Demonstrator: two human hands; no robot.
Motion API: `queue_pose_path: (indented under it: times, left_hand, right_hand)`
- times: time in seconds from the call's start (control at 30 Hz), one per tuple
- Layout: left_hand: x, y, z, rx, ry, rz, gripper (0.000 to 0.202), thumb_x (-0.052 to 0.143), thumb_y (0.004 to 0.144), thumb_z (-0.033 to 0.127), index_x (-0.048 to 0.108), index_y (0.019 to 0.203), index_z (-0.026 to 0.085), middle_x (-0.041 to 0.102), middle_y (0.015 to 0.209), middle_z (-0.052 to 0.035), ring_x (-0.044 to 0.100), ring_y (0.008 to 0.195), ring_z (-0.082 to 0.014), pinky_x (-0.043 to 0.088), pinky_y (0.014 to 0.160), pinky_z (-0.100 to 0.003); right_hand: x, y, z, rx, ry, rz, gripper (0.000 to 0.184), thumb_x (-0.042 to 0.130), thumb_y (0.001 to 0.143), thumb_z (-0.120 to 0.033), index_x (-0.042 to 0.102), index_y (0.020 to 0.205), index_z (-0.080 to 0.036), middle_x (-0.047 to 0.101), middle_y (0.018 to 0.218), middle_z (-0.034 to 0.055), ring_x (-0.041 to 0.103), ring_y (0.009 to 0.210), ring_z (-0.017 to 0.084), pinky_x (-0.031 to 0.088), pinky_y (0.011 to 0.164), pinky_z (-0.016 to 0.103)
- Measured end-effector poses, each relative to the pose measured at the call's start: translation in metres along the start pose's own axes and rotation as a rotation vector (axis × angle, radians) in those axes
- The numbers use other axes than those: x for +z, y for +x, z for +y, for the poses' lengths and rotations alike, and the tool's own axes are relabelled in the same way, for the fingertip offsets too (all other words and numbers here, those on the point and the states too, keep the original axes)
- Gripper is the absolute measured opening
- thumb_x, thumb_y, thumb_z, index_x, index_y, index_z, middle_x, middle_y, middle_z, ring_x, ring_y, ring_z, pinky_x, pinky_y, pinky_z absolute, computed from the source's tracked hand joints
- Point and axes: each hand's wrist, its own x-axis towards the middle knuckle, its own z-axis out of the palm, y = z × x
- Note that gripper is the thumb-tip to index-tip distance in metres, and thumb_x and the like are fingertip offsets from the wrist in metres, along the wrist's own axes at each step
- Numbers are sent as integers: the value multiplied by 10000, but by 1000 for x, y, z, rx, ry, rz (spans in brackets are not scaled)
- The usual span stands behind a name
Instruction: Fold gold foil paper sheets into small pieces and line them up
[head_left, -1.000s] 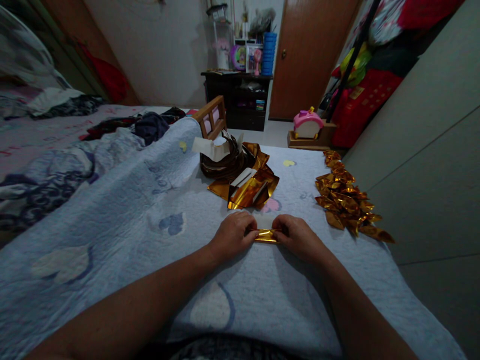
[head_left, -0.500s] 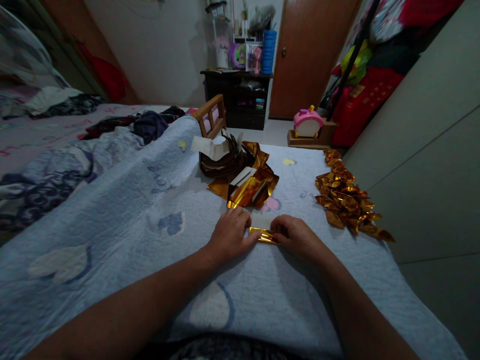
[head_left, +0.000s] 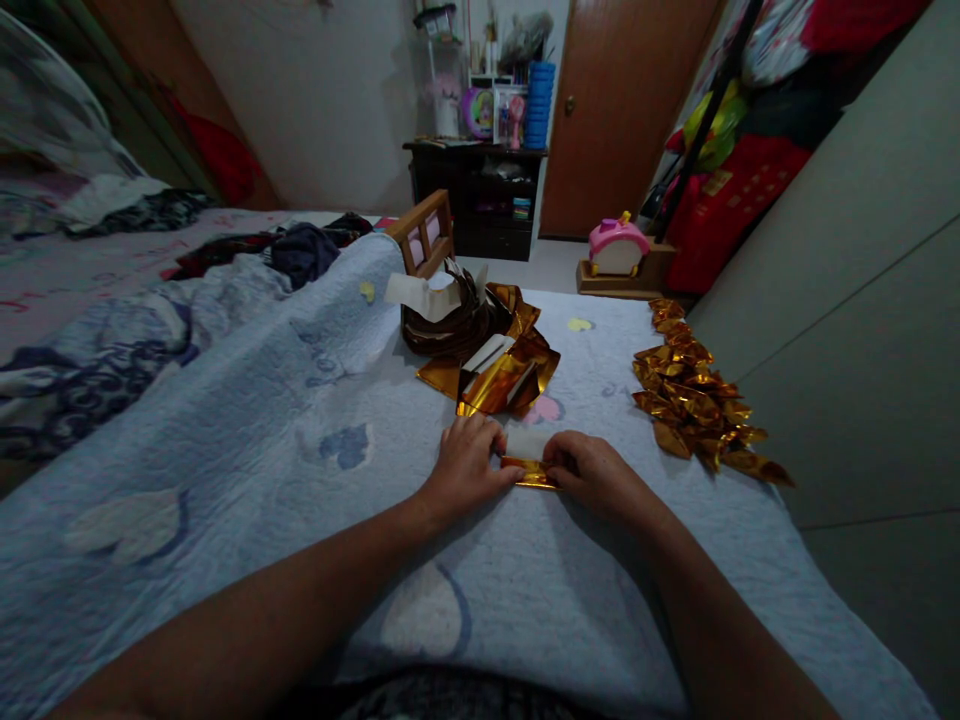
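Currently, left hand (head_left: 466, 468) and right hand (head_left: 598, 474) grip opposite ends of gold foil paper (head_left: 533, 472), just below frame centre on quilt (head_left: 529, 580). Advisable: even pressure both sides, folded edge straight before creasing.

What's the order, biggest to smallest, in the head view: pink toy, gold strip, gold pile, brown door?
1. Brown door
2. Gold pile
3. Pink toy
4. Gold strip, counting only the shiny part that shows
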Motion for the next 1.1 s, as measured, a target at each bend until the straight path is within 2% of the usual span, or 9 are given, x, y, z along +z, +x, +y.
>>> queue_pose_path:
  times: [0.23, 0.33, 0.43, 0.57, 0.63, 0.73, 0.83, 0.93, 1.1]
  left_hand:
    - [4, 1, -4, 53, -306, -4, 204, 731, 733, 174, 527, 736, 187, 578, 756, 23, 544, 760, -165, 381, 690, -278]
    - [7, 1, -9, 23, -519, -13, 199, 734, 734, 177, 581, 860, 181, 594, 755, 38, 562, 710, -139, 408, 657, -255]
    - [8, 2, -11, 7, -680, -38, 248, 740, 748, 219, 650, 973, 163, 649, 787, 14, 604, 724, -148, 458, 674, -260]
    - [3, 3, -6, 20, -842, -44, 239, 719, 795, 262, 717, 995, 133, 728, 925, -58, 665, 858, -203, 522, 781, -315]
    - [1, 3, -3, 8, -923, -28, 273, 727, 800, 261, 725, 1035, 122, 742, 979, -78, 677, 906, -219, 528, 841, -336]
    - [0, 4, -2, -10, -1016, -24, 294, 746, 796, 270, 730, 1050, 122, 749, 1018, -88, 683, 956, -230, 523, 897, -344]
    - [2, 4, -4, -25, -1047, -29, 275, 751, 794, 283, 733, 1020, 127, 750, 974, -75, 684, 931, -221, 526, 874, -331]
    - [4, 4, -7, -22, -1061, -28, 282, 753, 790, 287, 734, 1023, 130, 750, 979, -74, 682, 922, -217, 528, 864, -330]
    - [4, 4, -6, 2, -1054, -40, 339, 755, 802, 304, 738, 1092, 130, 746, 1012, -86, 675, 931, -217, 523, 885, -335]
  right_hand:
    - [0, -1, 4, -14, 98, 29, 111, 590, 736, -91, 623, 732, -197, 613, 673, -13, 524, 615, 140, 325, 583, 255]
    - [2, -1, 7, -21, 139, 52, 116, 579, 742, -91, 612, 737, -202, 594, 666, -20, 511, 602, 137, 341, 584, 257]
    - [3, -1, 8, -55, 181, 134, 116, 582, 744, -93, 605, 752, -207, 581, 729, -8, 521, 657, 146, 389, 620, 265]
    - [2, -1, 7, -127, 270, 344, 64, 639, 754, -178, 620, 798, -220, 566, 967, 46, 565, 917, 204, 463, 732, 302]
    - [3, 0, 6, -122, 381, 372, 95, 664, 766, -228, 614, 846, -228, 571, 1035, 51, 579, 959, 210, 485, 764, 315]
    - [6, 0, 3, -81, 601, 296, 157, 686, 782, -295, 578, 875, -229, 619, 932, 23, 601, 823, 180, 493, 731, 312]
    - [9, 1, -1, -31, 739, 253, 217, 713, 768, -359, 560, 840, -223, 591, 744, -20, 550, 672, 151, 449, 619, 274]
    - [10, 1, -5, -9, 759, 296, 236, 726, 757, -388, 574, 787, -211, 561, 680, -30, 507, 623, 136, 404, 581, 259]
    - [11, 1, -5, 12, 724, 373, 235, 713, 759, -393, 572, 742, -205, 538, 662, -29, 496, 628, 141, 403, 594, 262]
